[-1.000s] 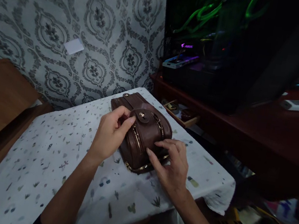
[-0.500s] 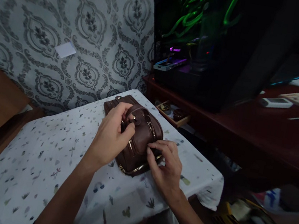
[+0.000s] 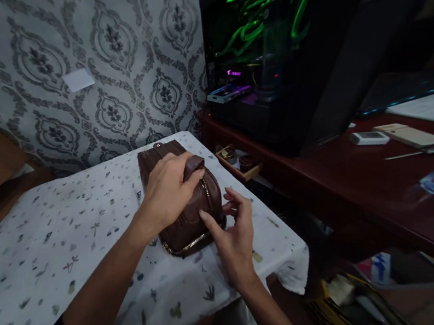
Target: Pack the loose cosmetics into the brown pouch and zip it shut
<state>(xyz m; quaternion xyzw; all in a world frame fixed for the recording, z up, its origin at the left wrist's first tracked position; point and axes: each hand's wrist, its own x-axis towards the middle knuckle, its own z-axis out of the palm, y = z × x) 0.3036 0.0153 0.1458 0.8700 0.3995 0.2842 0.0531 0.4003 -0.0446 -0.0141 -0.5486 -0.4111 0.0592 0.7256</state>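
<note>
This looks like a room in a home. The wall (image 3: 98,26) has grey wallpaper with a curly leaf pattern. A small table (image 3: 61,247) wears a white cloth with tiny plants printed on it. Next to it stands a dark red wooden desk (image 3: 362,192). On the desk sits a big black computer (image 3: 268,54) that glows green and purple inside. A white remote (image 3: 368,138) lies on the desk too. Stuff is piled on the floor (image 3: 374,316) to the right, but it is too blurry to tell apart.
</note>
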